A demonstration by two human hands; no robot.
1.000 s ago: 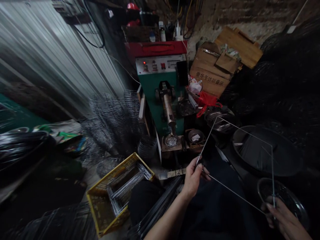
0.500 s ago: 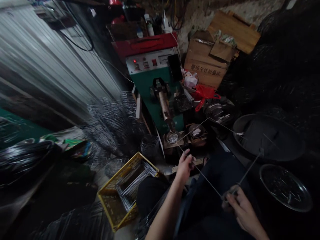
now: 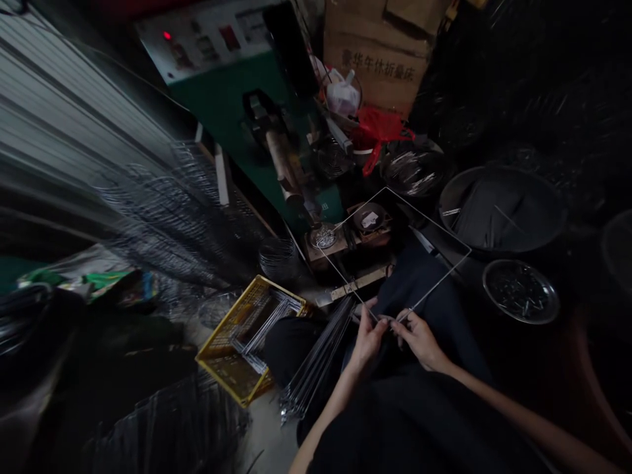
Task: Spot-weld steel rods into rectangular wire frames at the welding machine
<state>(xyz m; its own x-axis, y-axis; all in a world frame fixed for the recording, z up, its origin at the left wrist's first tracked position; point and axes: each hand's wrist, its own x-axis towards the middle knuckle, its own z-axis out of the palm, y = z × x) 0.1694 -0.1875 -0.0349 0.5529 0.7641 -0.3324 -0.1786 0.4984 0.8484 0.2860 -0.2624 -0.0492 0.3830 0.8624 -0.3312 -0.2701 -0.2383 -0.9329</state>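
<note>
A thin wire bent into a square frame [image 3: 428, 225] stands tilted over my lap. My left hand [image 3: 368, 337] and my right hand [image 3: 419, 337] meet at its near corner, each pinching one of the wire's ends, fingertips almost touching. The frame's far corner points toward the green machine [image 3: 237, 112]. A bundle of straight wires [image 3: 316, 359] lies across my left knee, just left of my left hand. My dark trousers fill the space under both hands.
A yellow crate [image 3: 232, 368] holding bent wire pieces sits on the floor at my left. Stacks of wire baskets [image 3: 182, 217] stand beyond it. A black basin [image 3: 498, 210] and a small metal bowl [image 3: 521, 291] are at right. A cardboard box [image 3: 378, 56] stands behind.
My right hand has swung in from the far right, bringing its wire end to my left hand and closing the wire into a square. The view has tilted downward.
</note>
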